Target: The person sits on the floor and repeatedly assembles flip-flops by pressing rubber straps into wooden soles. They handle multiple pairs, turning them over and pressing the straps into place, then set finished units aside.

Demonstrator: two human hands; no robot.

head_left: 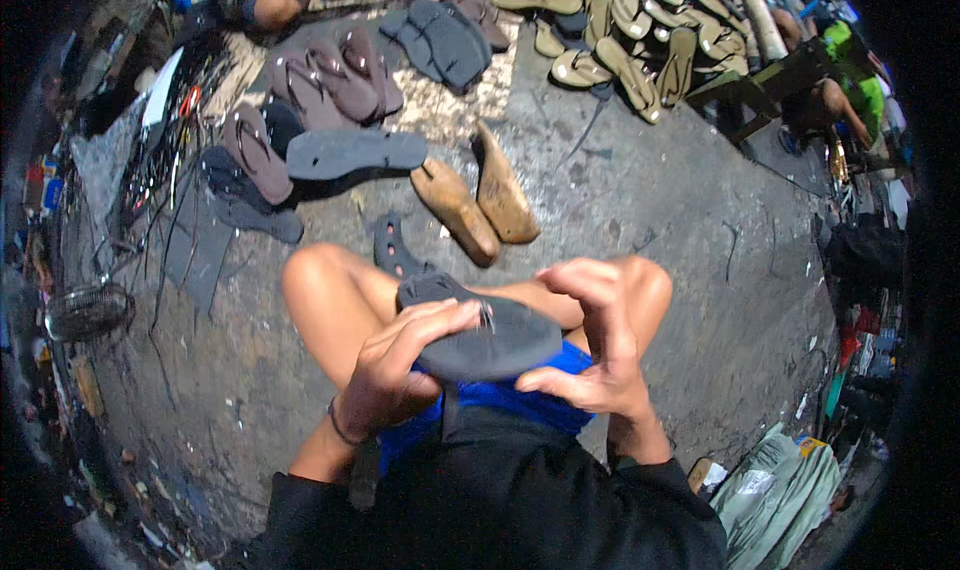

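Above my lap a dark grey sandal sole (pixel 500 340) lies crosswise, its right end slightly blurred. My left hand (pixel 390 360) is closed on its left part, fingers over the top and thumb at the near edge. Something small and thin stands up by the left fingertips, too blurred to name. Around the sole's right end my right hand (pixel 610 355) is curved open, thumb and fingers wide apart, the thumb close to the near edge. Just beyond my knees are a dark strip with holes (pixel 390 245) and two wooden shoe lasts (pixel 455 210), lying side by side.
A flat grey sole (pixel 355 156) and brown flip-flops (pixel 320 85) lie ahead to the left. Olive flip-flops (pixel 630 75) are heaped at the far right, near a low wooden bench (pixel 735 105). Other people sit at the far edges. A green sack (pixel 775 500) lies near right.
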